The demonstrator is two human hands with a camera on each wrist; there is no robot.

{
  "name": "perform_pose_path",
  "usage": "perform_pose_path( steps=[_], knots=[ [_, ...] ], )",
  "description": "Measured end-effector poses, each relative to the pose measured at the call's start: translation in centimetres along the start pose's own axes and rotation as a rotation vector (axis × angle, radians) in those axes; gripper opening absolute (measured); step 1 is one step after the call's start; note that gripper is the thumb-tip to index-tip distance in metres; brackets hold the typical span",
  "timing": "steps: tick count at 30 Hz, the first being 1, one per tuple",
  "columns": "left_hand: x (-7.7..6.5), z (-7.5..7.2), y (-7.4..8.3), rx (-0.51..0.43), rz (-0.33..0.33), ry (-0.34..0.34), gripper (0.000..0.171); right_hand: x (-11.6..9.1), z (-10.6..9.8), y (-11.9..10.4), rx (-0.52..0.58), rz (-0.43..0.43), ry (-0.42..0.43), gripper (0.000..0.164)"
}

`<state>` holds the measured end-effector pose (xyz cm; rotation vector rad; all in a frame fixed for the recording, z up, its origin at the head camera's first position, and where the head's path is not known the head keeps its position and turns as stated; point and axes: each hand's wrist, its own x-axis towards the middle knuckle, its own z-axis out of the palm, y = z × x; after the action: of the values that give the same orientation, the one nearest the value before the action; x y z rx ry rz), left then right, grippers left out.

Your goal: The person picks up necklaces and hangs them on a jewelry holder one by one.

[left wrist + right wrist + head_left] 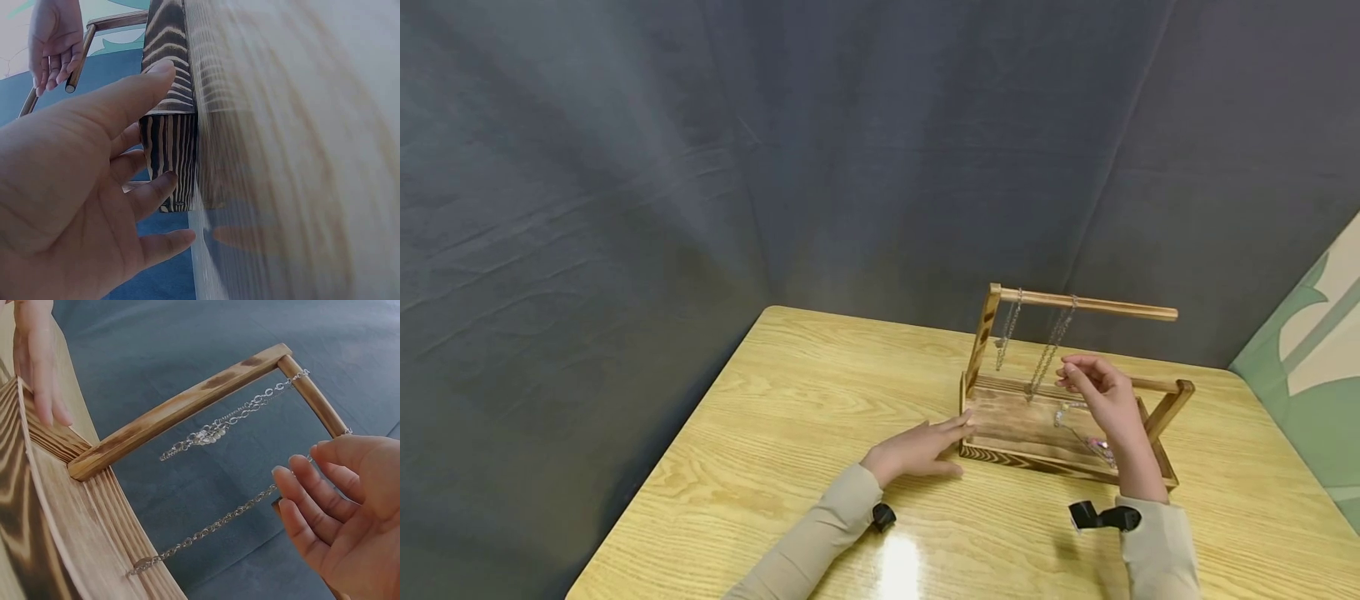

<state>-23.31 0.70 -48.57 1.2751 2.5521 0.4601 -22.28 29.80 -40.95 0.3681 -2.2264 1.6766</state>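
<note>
Silver chain necklace (219,524) hung from the upper bar (1120,308) of a wooden jewelry stand (1037,460), its lower end down at the tray (1011,412). Right hand (1105,400) was just beside it, fingers loosely bent. Left hand (921,450), fingers spread, touched the tray's end. Second chain (209,434) hung nearer the post (982,337); beaded strand (1100,448) lay in the tray.

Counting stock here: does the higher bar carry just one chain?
No, a shorter chain and a longer chain both hang from the higher bar.

Left hand (917,450) spread; right hand (1107,400) seemingly relaxed.
</note>
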Motion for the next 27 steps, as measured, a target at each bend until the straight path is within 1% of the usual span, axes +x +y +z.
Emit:
perform_pose_path(
  steps=[5,8,12,15,19,27],
  knots=[
    [0.0,-0.1,0.0,-0.007,-0.007,0.001,0.073,0.0,-0.4,0.0,-0.04,0.012,-0.021,0.021],
    [0.0,-0.2,0.0,-0.011,-0.011,-0.003,0.073,0.0,-0.6,0.0,-0.075,0.052,-0.039,0.028],
    [-0.1,-0.1,0.0,-0.015,-0.009,-0.003,0.073,-0.3,-0.9,0.0,-0.13,0.081,-0.081,0.038],
    [-0.1,0.0,0.0,-0.016,-0.005,-0.002,0.072,-0.4,-1.2,0.1,-0.153,0.075,-0.116,0.036],
    [-0.1,0.0,0.0,-0.017,-0.005,-0.005,0.072,-0.6,-1.4,0.1,-0.155,0.077,-0.153,0.032],
    [0.0,0.0,0.0,-0.018,-0.011,-0.009,0.072,-0.6,-1.8,0.1,-0.185,0.069,-0.229,0.034]
  ],
)
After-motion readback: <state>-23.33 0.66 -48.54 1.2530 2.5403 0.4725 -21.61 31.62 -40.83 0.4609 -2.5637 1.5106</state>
